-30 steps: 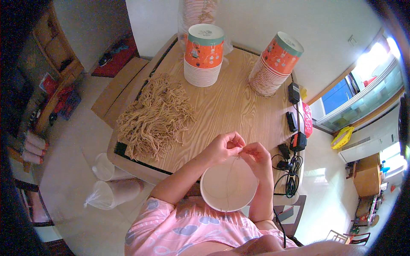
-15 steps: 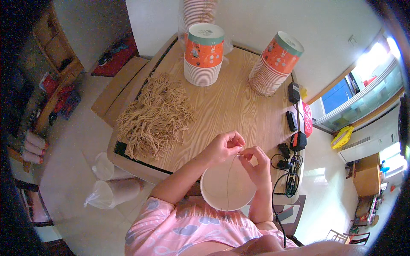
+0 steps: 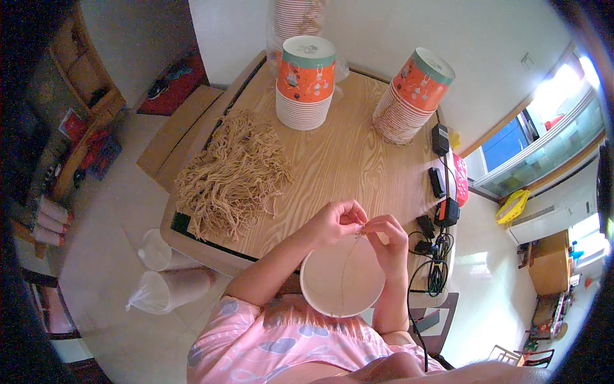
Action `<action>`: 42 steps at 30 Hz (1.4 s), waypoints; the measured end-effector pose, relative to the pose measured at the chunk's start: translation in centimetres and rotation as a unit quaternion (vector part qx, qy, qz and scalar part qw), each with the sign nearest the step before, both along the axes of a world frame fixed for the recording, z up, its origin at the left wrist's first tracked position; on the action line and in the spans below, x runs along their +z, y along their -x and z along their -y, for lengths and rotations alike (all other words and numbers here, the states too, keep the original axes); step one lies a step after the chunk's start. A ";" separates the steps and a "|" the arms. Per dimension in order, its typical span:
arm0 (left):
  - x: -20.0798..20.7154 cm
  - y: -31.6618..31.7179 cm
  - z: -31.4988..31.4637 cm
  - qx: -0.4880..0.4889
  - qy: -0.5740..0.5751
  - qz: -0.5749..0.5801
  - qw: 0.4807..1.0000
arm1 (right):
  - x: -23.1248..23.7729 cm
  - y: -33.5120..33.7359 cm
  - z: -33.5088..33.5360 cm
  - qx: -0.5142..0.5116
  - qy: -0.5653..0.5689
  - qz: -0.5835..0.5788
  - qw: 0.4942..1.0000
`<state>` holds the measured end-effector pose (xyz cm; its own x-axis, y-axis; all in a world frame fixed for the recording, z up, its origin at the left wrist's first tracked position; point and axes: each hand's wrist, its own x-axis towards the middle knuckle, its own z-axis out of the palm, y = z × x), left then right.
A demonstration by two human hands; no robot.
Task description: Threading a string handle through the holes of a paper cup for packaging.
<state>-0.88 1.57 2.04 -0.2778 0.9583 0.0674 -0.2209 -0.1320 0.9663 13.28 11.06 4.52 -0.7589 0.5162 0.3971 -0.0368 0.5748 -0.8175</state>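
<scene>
A white-lined paper bucket rests against my lap at the near table edge, its open mouth facing up. A thin tan string runs across its mouth from the near rim to the far rim. At the far rim my left hand pinches the string between thumb and fingertips. My right hand pinches it too, close beside the left fingertips and over the bucket's right rim. The fingertips hide the string's end. A heap of tan strings lies on the table, left of my hands.
Upside-down stacks of orange and green paper buckets stand on the wooden table: a middle stack and a right stack. Black adapters and a coiled cable lie along the right edge. Bagged bucket stacks lie on the floor at left.
My fingers have shifted slightly at the far rim, the right fingers closing in toward the left fingertips. The bucket and the string heap stay in place.
</scene>
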 end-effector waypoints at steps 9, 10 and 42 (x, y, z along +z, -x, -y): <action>-0.1 -0.1 -0.1 -0.008 0.014 -0.003 1.000 | -1.1 -0.4 -0.8 0.005 0.016 0.003 1.000; -0.2 -0.1 -0.2 -0.003 0.011 0.006 1.000 | -1.1 -0.5 -0.8 0.011 0.042 0.007 0.999; -0.3 -0.2 -0.2 0.021 0.019 -0.005 1.000 | 0.0 -0.6 0.4 -0.020 0.064 0.072 0.995</action>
